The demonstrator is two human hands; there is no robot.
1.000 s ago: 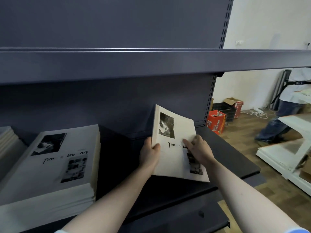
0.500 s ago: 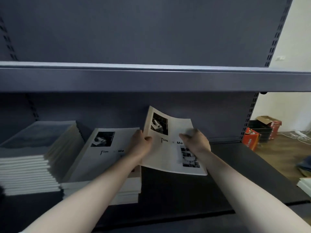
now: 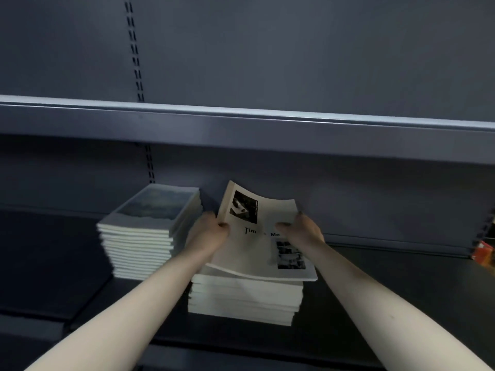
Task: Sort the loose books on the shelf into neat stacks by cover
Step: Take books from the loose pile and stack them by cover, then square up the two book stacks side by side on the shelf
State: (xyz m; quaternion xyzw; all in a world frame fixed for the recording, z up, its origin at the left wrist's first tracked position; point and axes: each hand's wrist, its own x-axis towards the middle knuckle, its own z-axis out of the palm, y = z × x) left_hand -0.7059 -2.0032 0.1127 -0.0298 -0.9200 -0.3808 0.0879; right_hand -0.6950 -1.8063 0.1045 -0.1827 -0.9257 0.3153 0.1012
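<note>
A thin white book (image 3: pixel 257 247) with black photos and the words "Tim" and "Me" on its cover is held by both hands. My left hand (image 3: pixel 207 235) grips its left edge and my right hand (image 3: pixel 302 231) grips its right edge. Its near edge rests on a stack of white books (image 3: pixel 245 299) on the shelf, while its far edge is tilted up. To the left stands another stack (image 3: pixel 146 239) whose top cover shows a dark blue-grey picture.
The dark grey shelf board (image 3: pixel 388 290) runs left and right of the stacks. An upper shelf (image 3: pixel 241 124) overhangs just above the books. A red box (image 3: pixel 482 253) shows at the far right edge.
Both hands carried the book leftward from the bare shelf onto the matching stack. The view swung left, so the blue-cover stack is now beside it.
</note>
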